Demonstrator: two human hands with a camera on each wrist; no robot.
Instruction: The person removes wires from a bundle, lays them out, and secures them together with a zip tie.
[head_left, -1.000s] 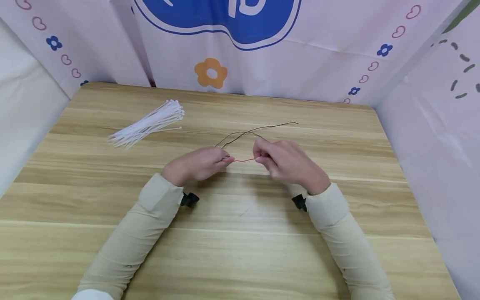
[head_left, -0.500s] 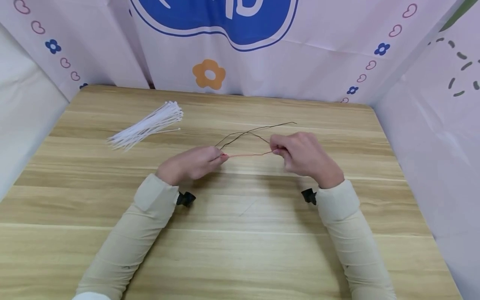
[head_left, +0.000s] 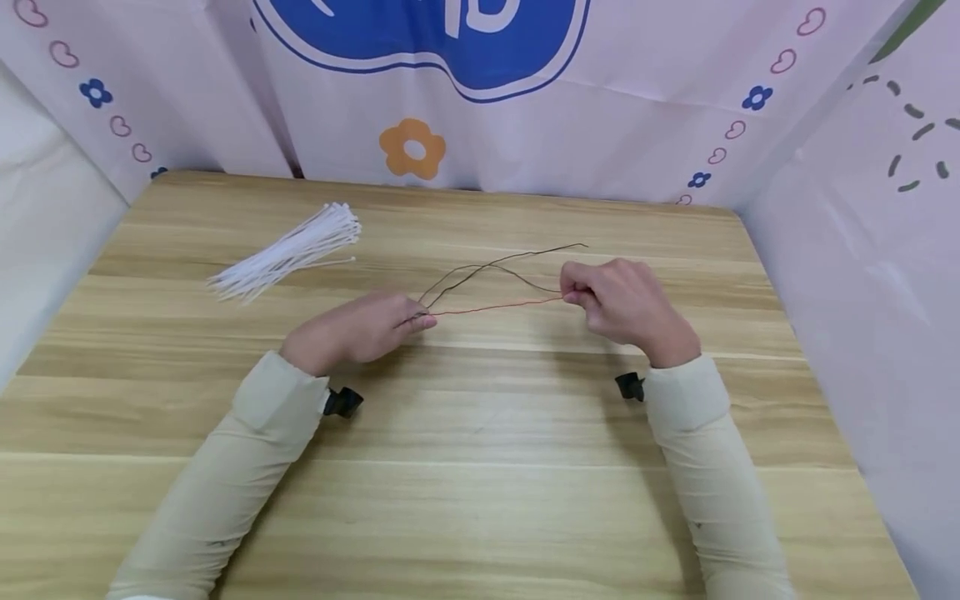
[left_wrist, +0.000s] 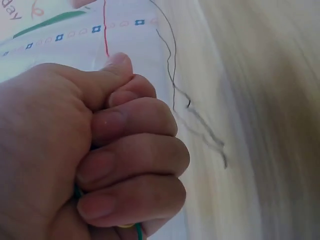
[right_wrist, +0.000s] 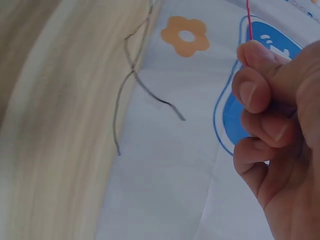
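Note:
A thin red wire (head_left: 495,307) runs nearly straight between the two hands, low over the wooden table. At its left end, my left hand (head_left: 356,329) pinches it between thumb and index finger. The other left fingers are curled, and a bit of green wire (left_wrist: 139,231) peeks out below them in the left wrist view. My right hand (head_left: 626,304) pinches the red wire's other end with thumb and forefinger; its tip is hidden. Two thin dark wires (head_left: 528,252) cross beyond the red one, starting near the left fingertips.
A bundle of white cable ties (head_left: 288,250) lies at the back left of the wooden table (head_left: 480,500). A printed white cloth (head_left: 600,133) hangs behind the table's far edge. Small black camera mounts (head_left: 345,402) sit under both wrists.
The right hand has moved right and slightly away, and the left hand a little left. The red stretch between them has grown longer and straighter.

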